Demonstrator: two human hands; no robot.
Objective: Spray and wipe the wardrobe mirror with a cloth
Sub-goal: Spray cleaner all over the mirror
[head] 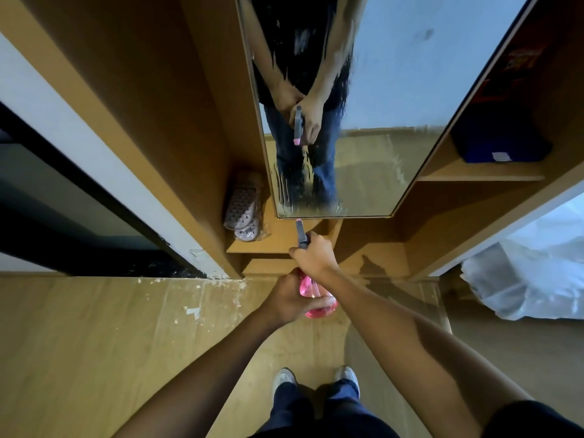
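The wardrobe mirror (388,99) is a tall pane set in a wooden wardrobe, wet with streaks and droplets along its lower part. A pink spray bottle (311,292) with a grey nozzle (300,232) points at the mirror's bottom edge. My right hand (314,256) grips the trigger head. My left hand (289,298) is wrapped around the bottle's pink body from below. No cloth is in view. The mirror reflects both hands and the bottle.
Pink slippers in a plastic bag (243,207) lie on the low wooden ledge left of the mirror. An open shelf (480,175) to the right holds a dark blue box (499,143). White plastic sheeting (531,279) lies at the far right. My feet stand on the wood floor.
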